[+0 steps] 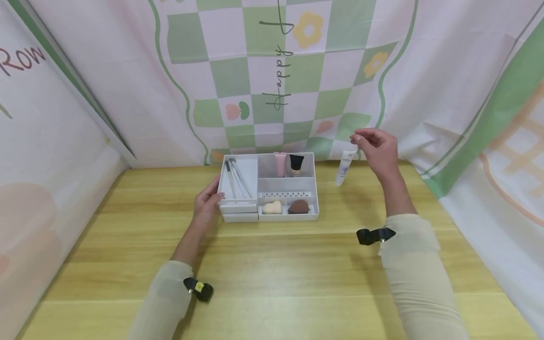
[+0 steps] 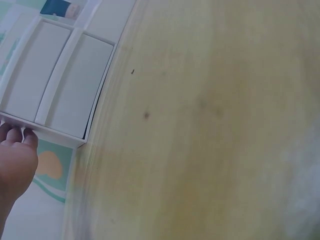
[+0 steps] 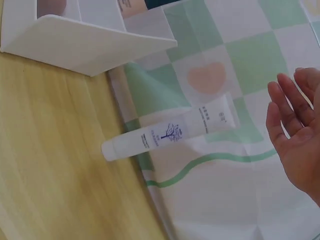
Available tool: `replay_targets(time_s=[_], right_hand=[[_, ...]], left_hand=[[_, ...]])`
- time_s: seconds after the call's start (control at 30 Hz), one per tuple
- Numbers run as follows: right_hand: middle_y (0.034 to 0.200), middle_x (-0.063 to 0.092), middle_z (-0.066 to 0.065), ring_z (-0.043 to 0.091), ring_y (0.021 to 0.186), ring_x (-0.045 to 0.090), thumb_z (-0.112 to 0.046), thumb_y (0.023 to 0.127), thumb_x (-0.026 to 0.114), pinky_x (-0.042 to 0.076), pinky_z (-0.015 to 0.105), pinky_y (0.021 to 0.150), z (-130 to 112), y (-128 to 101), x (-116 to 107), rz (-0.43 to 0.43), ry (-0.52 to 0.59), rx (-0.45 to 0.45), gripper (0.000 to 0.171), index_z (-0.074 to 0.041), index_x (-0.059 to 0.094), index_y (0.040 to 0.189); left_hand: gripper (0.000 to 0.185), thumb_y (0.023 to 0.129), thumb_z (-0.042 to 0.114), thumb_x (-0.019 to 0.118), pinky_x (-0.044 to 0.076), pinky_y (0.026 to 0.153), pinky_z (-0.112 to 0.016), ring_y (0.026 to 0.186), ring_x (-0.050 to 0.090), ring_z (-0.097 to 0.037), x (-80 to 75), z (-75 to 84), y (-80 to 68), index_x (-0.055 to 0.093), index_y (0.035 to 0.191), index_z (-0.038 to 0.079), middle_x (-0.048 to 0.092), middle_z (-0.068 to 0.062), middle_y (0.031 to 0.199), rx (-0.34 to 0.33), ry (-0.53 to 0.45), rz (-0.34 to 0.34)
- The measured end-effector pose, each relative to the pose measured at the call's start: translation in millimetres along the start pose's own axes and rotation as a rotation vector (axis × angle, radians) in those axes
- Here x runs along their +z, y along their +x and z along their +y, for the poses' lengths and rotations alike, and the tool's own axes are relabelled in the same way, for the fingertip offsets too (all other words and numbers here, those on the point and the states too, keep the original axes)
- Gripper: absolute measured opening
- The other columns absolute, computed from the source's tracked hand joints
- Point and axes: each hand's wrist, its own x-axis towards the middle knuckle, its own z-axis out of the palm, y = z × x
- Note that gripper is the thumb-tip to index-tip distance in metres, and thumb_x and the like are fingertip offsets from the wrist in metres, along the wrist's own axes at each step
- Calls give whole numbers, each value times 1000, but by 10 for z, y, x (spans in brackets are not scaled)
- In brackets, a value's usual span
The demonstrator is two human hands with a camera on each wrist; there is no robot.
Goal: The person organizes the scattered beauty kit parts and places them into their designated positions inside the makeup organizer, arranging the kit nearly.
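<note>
A white makeup organizer [image 1: 286,218] stands on the wooden table. At its left side my left hand [image 1: 207,204] grips the wall, thumb by the front corner; the left wrist view shows curled fingers [image 2: 17,134] against the side. Right of the organizer, a white squeeze tube [image 1: 345,167] with a blue tree print stands on its cap. My right hand [image 1: 378,150] is raised just above and beside the tube's flat end. In the right wrist view, a gap separates the tube [image 3: 170,131] from the loosely bent fingers [image 3: 290,107], which hold nothing.
Makeup brushes [image 1: 238,178] lie in the organizer's left top tray. Its right compartments hold a pink tube [image 1: 280,165], a black-capped tube [image 1: 296,164], a cream sponge [image 1: 272,208] and a brown sponge [image 1: 299,207]. A patterned curtain [image 1: 272,71] hangs behind the table [image 1: 272,274].
</note>
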Motion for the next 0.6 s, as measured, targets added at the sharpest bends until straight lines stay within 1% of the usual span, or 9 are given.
replay_targets(time_s=[0.1, 0.2, 0.3, 0.47, 0.53, 0.6], right_hand=[[87, 77, -15, -1, 85, 70, -2, 93, 68, 58, 6, 79, 47, 6, -51, 45, 71, 16, 14, -7, 75, 104], [88, 76, -16, -1, 87, 69, -3, 93, 68, 58, 6, 79, 100, -8, -94, 77, 73, 55, 15, -6, 74, 106], [88, 75, -16, -1, 85, 68, -4, 93, 68, 58, 6, 77, 175, -27, -138, 103, 88, 112, 15, -7, 74, 106], [86, 74, -17, -2, 82, 67, -6, 93, 69, 58, 6, 74, 325, -57, -206, 130, 110, 211, 13, -14, 74, 102], [86, 74, -19, -3, 83, 66, -9, 93, 70, 57, 6, 74, 378, -72, -224, 127, 98, 242, 12, -16, 73, 103], [87, 74, -18, -3, 83, 66, -10, 94, 70, 58, 6, 75, 427, -88, -239, 118, 118, 273, 12, -18, 72, 102]], left_hand=[[59, 96, -4, 46, 34, 125, -32, 155, 31, -28, -4, 0, 5, 35, 154, -1, 32, -15, 166, 3, -2, 4], [59, 96, -3, 46, 35, 125, -31, 155, 32, -28, -7, -2, 7, 36, 154, -1, 33, -15, 166, -1, 6, 7], [59, 97, -3, 46, 34, 125, -31, 155, 32, -27, -9, -4, 3, 36, 155, 0, 32, -14, 166, -7, 14, 6], [60, 97, -2, 47, 36, 124, -31, 156, 31, -28, -15, -9, -1, 35, 155, 0, 31, -14, 167, -9, 6, -7], [60, 96, -2, 47, 37, 124, -30, 156, 31, -28, -18, -11, 1, 34, 155, 0, 31, -15, 167, -5, 4, -11], [60, 96, -3, 47, 37, 123, -29, 156, 31, -29, -19, -14, 2, 34, 155, -1, 31, -15, 167, -1, 5, -10]])
